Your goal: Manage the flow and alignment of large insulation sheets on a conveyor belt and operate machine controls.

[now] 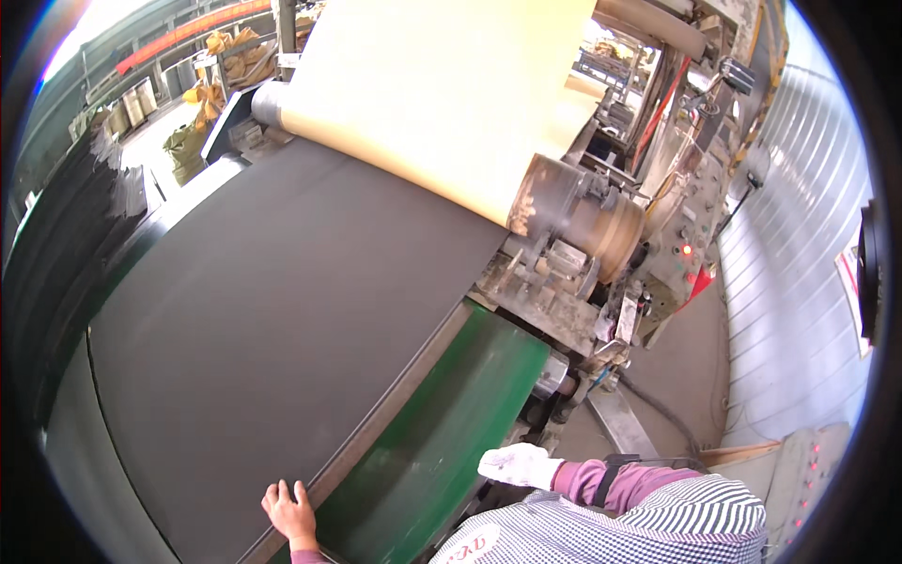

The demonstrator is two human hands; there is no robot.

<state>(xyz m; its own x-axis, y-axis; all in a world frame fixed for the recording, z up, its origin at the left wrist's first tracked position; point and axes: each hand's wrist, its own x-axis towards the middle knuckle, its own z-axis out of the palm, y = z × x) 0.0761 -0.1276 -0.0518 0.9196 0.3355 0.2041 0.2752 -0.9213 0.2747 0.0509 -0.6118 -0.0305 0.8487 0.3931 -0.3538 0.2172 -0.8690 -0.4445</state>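
My left hand is bare and rests at the near edge of a wide black sheet. Its fingers are spread and lie on that edge, not closed around it. My right hand wears a white glove and is beside the near edge of a green conveyor belt. The gloved fingers point left, stretched out and close together, and no object shows in them. The black sheet runs under a roller wrapped in a pale yellow sheet.
A machine frame with a worn drum stands at the right end of the roller. Behind it are a control panel with a lit red lamp and a white corrugated wall. Torn black strips hang at the left.
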